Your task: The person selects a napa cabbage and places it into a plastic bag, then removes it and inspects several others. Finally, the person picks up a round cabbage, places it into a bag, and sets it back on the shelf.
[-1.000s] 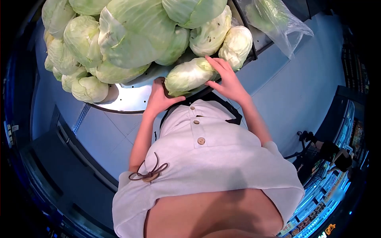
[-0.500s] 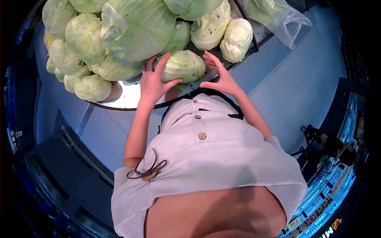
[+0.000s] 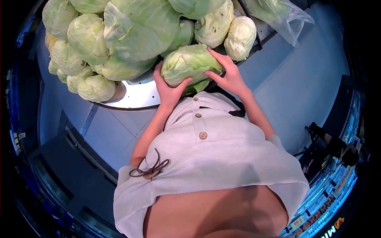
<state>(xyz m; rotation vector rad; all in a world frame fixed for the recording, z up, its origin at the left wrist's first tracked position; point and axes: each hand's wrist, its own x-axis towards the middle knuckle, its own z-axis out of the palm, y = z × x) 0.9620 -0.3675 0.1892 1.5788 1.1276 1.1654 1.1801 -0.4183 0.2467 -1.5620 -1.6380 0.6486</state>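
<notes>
A pale green cabbage (image 3: 188, 65) is held between both my hands at the front edge of the display, with a loose leaf (image 3: 198, 86) hanging below it. On its left side, my left hand (image 3: 168, 89) wraps round it, the thumb across the lower front. My right hand (image 3: 231, 75) grips the right side, fingers over the top and thumb underneath. Behind it lies a pile of cabbages, with a very large one (image 3: 141, 29) nearest. To the right are a spotted cabbage (image 3: 214, 25) and a smaller whitish one (image 3: 240, 37).
The metal display shelf (image 3: 137, 95) has a curved dark rim near my body. A clear plastic bag (image 3: 283, 20) hangs over the right edge beyond a black bar. Dark cases stand at lower left, lit shelves (image 3: 329, 190) at lower right. A person's dark-clad part shows at right.
My right hand has closed onto the cabbage, and my left hand has shifted right with it. The cabbage is lifted and turned towards me, and its loose leaf shows more.
</notes>
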